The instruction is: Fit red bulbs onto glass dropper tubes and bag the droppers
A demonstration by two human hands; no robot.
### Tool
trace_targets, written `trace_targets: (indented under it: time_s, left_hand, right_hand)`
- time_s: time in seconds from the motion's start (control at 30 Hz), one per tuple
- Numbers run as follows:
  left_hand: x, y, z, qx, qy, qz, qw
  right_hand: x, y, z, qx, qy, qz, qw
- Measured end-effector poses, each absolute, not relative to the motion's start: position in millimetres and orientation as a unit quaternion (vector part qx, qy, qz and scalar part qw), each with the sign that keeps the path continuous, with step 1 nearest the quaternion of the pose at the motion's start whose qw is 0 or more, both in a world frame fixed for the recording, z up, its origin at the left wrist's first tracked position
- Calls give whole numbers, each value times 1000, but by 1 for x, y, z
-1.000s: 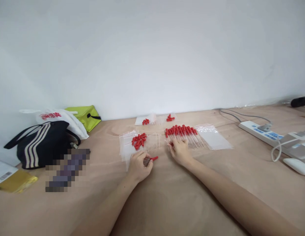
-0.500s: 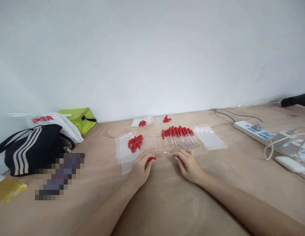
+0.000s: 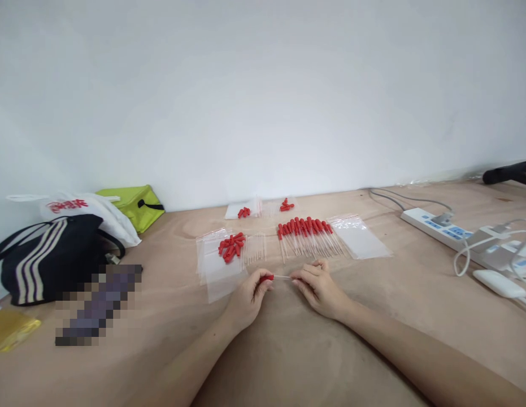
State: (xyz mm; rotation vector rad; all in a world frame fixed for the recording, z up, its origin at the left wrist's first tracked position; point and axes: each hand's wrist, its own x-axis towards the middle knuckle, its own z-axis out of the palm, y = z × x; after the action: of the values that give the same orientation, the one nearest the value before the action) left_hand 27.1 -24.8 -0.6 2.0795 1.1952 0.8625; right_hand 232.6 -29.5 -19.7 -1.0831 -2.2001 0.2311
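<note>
My left hand (image 3: 249, 298) pinches a red rubber dropper bulb (image 3: 266, 277), its end pointing right. In my right hand (image 3: 322, 289) a thin clear tube (image 3: 282, 277) is held between thumb and fingers, its left end meeting the bulb's mouth. Whether the tube has entered the bulb is too small to tell. Beyond my left hand, a pile of red bulbs (image 3: 231, 247) lies on clear zip bags (image 3: 222, 277), beside a row of loose tubes (image 3: 255, 247). Above my right hand lie several droppers with red bulbs (image 3: 305, 227) on their tubes, side by side.
Further back are two small groups of bulbs, left (image 3: 244, 212) and right (image 3: 287, 205). A zip bag (image 3: 362, 237) lies right of the droppers. A power strip (image 3: 432, 225) with cables stands at right. At left are a black bag (image 3: 51, 260) and a green bag (image 3: 131, 206).
My hands have come closer together. The tube, held apart from the bulb before, now meets it in line. The view has shifted slightly.
</note>
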Motion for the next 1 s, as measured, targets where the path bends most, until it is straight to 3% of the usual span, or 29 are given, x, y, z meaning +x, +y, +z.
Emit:
trace_targets:
  time_s: [0.33, 0.67, 1.0]
  left_hand:
    - [24, -26, 5, 828, 391, 302, 266]
    - [23, -25, 0, 848, 394, 289, 204]
    - [24, -31, 3, 886, 313, 306, 154]
  right_hand:
    - [238, -27, -14, -381, -861, 107, 319]
    - [231, -28, -13, -386, -872, 5, 301]
    - [222, -38, -11, -394, -858, 99, 315]
